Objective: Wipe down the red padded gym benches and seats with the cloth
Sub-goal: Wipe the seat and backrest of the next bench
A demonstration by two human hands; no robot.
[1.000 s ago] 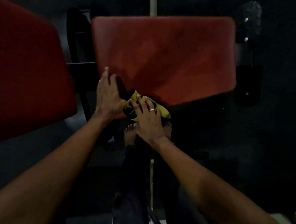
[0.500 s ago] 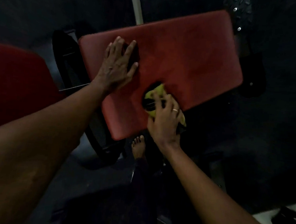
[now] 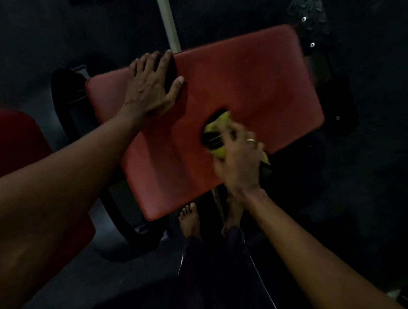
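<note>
A red padded seat (image 3: 251, 90) fills the middle of the view, tilted so its right end lies farther away. My left hand (image 3: 149, 90) rests flat on its far left corner, fingers spread, holding nothing. My right hand (image 3: 239, 159) presses a yellow and black cloth (image 3: 218, 126) onto the pad near its front edge; the hand is blurred with motion. Most of the cloth is hidden under the hand. A second red pad (image 3: 10, 145) shows at the left, partly behind my left forearm.
A black curved metal frame (image 3: 79, 126) carries the seat on its left side. A black studded footplate (image 3: 309, 19) and a black bracket (image 3: 339, 108) stand at the right. A pale upright post (image 3: 168, 24) rises behind. My bare feet (image 3: 190, 221) stand on the dark floor below the seat.
My right hand has slid the cloth from the pad's near left corner toward the right along the front part. My left hand moved up to the pad's far left corner and stays there.
</note>
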